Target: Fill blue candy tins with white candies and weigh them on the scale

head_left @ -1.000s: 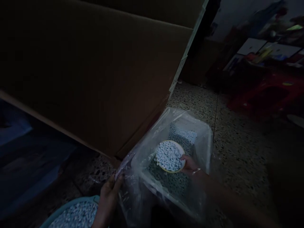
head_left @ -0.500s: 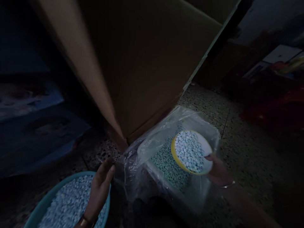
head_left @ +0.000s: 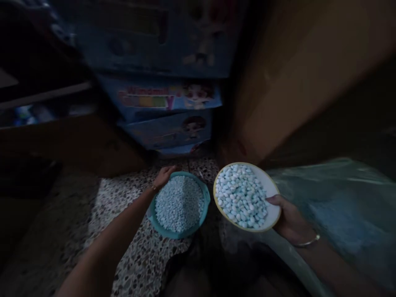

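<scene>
My right hand [head_left: 289, 218] grips a white bowl with a yellow rim [head_left: 272, 192], thumb inside the wall and fingers beneath. Small pale blue-white candy-like pieces [head_left: 239, 196] heap up in the bowl. To its left a teal tub [head_left: 176, 235] stands on the floor, filled with similar small pieces [head_left: 181, 204]. At the tub's upper left edge, my left hand [head_left: 163, 177] holds the rim; its fingertips are partly hidden. The bowl is held up just right of the tub, apart from it.
Clear plastic sheeting [head_left: 349, 177] covers a blurred container of pieces at the right. Brown cardboard [head_left: 278, 82] rises above it. Blue printed boxes [head_left: 167, 128] are stacked behind the tub, and a dark shelf [head_left: 46, 99] is at the left. The floor is speckled tile [head_left: 136, 264].
My view has swung left, toward the teal tub. The filled bowl has come away from above the plastic-lined container to beside the tub. My left hand has gone to the tub's rim.
</scene>
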The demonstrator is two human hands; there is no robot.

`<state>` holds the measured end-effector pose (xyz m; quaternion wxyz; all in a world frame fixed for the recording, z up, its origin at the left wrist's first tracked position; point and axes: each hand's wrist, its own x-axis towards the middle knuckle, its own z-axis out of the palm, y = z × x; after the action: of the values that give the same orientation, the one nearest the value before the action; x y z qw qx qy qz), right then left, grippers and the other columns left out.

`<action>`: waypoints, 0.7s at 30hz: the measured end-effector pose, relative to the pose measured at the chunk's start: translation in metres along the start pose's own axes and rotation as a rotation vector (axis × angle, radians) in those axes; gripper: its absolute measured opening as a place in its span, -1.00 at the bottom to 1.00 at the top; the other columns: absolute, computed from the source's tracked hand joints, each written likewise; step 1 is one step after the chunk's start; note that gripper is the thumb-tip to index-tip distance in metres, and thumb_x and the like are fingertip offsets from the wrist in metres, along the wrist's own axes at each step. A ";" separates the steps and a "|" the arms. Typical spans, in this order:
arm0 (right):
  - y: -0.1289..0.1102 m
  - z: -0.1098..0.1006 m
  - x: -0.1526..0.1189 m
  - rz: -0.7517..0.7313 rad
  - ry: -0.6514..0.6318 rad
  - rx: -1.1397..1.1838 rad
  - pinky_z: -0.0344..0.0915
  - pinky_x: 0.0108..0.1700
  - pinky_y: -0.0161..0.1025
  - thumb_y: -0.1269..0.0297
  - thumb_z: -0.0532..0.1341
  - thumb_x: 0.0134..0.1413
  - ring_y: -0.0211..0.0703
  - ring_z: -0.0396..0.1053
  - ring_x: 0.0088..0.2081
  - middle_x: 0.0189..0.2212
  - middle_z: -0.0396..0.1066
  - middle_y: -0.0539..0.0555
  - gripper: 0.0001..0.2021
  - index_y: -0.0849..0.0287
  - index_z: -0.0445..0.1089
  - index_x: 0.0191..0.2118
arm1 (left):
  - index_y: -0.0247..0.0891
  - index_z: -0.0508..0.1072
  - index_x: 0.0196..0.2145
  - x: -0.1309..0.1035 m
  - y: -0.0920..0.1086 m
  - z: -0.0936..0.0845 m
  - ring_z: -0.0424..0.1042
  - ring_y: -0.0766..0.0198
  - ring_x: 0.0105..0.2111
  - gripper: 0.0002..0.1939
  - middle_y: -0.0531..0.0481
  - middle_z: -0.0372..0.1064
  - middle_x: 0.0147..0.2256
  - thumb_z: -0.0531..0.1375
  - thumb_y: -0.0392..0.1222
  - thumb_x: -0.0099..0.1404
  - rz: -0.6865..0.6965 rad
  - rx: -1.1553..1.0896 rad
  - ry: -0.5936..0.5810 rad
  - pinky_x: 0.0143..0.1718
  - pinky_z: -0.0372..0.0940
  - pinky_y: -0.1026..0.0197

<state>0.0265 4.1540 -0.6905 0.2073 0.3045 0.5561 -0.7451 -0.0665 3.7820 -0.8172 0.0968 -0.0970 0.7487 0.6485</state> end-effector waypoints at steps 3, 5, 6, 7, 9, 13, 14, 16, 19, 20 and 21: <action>0.025 0.042 0.032 0.011 -0.116 -0.098 0.35 0.02 0.16 0.21 0.22 -0.30 0.23 0.43 -0.01 -0.19 0.55 0.17 -0.45 0.13 0.40 -0.03 | -0.26 0.62 -0.28 -0.011 -0.030 -0.015 0.47 -0.10 -0.04 -0.44 -0.15 0.58 -0.17 0.17 0.30 0.10 0.017 0.017 0.058 0.17 0.20 -0.11; 0.043 0.064 0.054 -0.044 -0.155 -0.168 0.35 0.03 0.10 0.23 0.25 -0.32 0.19 0.43 -0.01 -0.16 0.55 0.14 -0.47 0.12 0.40 -0.06 | -0.23 0.62 -0.25 -0.019 -0.052 -0.015 0.44 -0.07 0.01 -0.47 -0.12 0.57 -0.12 0.12 0.27 0.17 0.033 0.010 0.110 0.21 0.16 -0.09; 0.053 0.073 0.064 -0.086 -0.156 -0.214 0.34 0.03 0.07 0.23 0.26 -0.33 0.16 0.42 -0.02 -0.15 0.54 0.12 -0.47 0.12 0.39 -0.07 | -0.23 0.61 -0.23 -0.023 -0.062 -0.013 0.43 -0.06 0.03 -0.46 -0.13 0.55 -0.09 0.10 0.26 0.19 0.040 0.003 0.133 0.21 0.16 -0.09; 0.061 0.081 0.074 -0.125 -0.147 -0.269 0.34 0.03 0.04 0.23 0.28 -0.35 0.14 0.42 -0.02 -0.15 0.53 0.10 -0.46 0.11 0.38 -0.07 | -0.24 0.60 -0.20 -0.027 -0.072 -0.011 0.42 -0.05 0.05 -0.45 -0.14 0.54 -0.06 0.07 0.26 0.22 0.048 -0.005 0.155 0.22 0.15 -0.09; 0.076 0.095 0.092 -0.183 -0.108 -0.405 0.34 0.02 0.00 0.20 0.33 -0.38 0.11 0.42 -0.04 -0.16 0.53 0.08 -0.41 0.12 0.36 -0.04 | -0.27 0.58 -0.15 -0.032 -0.089 -0.005 0.39 -0.04 0.09 -0.42 -0.17 0.51 -0.01 0.03 0.26 0.25 0.062 -0.021 0.194 0.23 0.14 -0.10; 0.090 0.119 0.115 -0.252 -0.062 -0.658 0.35 -0.03 -0.05 0.10 0.40 -0.41 0.10 0.42 -0.09 -0.18 0.50 0.09 -0.27 0.14 0.31 0.04 | -0.32 0.50 -0.02 -0.044 -0.112 0.005 0.31 -0.01 0.17 -0.36 -0.20 0.42 0.09 -0.05 0.24 0.31 0.089 -0.048 0.277 0.28 0.07 -0.09; 0.090 0.123 0.118 -0.266 -0.059 -0.701 0.35 -0.03 -0.05 0.07 0.41 -0.41 0.10 0.42 -0.09 -0.16 0.49 0.10 -0.25 0.14 0.30 0.04 | -0.33 0.48 0.02 -0.047 -0.115 0.007 0.29 0.01 0.19 -0.35 -0.19 0.40 0.12 -0.06 0.23 0.32 0.092 -0.054 0.298 0.30 0.05 -0.08; 0.089 0.131 0.123 -0.300 -0.060 -0.779 0.34 -0.02 -0.04 0.00 0.40 -0.39 0.10 0.41 -0.08 -0.14 0.47 0.12 -0.24 0.14 0.29 0.05 | -0.33 0.45 0.06 -0.054 -0.121 0.011 0.26 0.04 0.21 -0.36 -0.17 0.36 0.15 -0.08 0.20 0.34 0.091 -0.060 0.335 0.31 0.02 -0.06; 0.086 0.142 0.125 -0.358 -0.090 -0.921 0.32 -0.03 -0.06 -0.07 0.39 -0.33 0.06 0.41 -0.10 -0.16 0.46 0.09 -0.24 0.10 0.27 0.06 | -0.31 0.42 0.10 -0.062 -0.126 0.015 0.24 0.05 0.23 -0.40 -0.14 0.33 0.18 -0.08 0.15 0.36 0.077 -0.064 0.379 0.32 0.02 -0.04; 0.086 0.145 0.125 -0.369 -0.101 -0.963 0.32 -0.04 -0.07 -0.09 0.39 -0.32 0.05 0.42 -0.12 -0.17 0.45 0.07 -0.24 0.09 0.26 0.07 | -0.30 0.41 0.12 -0.064 -0.127 0.016 0.24 0.06 0.23 -0.40 -0.13 0.32 0.19 -0.07 0.14 0.36 0.071 -0.065 0.390 0.32 0.03 -0.03; 0.088 0.148 0.124 -0.377 -0.105 -1.001 0.33 -0.06 -0.07 -0.10 0.39 -0.31 0.03 0.42 -0.14 -0.19 0.45 0.06 -0.24 0.07 0.26 0.08 | -0.29 0.40 0.13 -0.065 -0.129 0.017 0.24 0.06 0.23 -0.41 -0.13 0.31 0.19 -0.07 0.14 0.37 0.067 -0.067 0.398 0.31 0.05 -0.03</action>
<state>-0.0404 3.9902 -0.8082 0.2174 0.0257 0.8773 -0.4271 0.0312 3.7818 -0.9244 -0.0780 -0.2014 0.7339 0.6440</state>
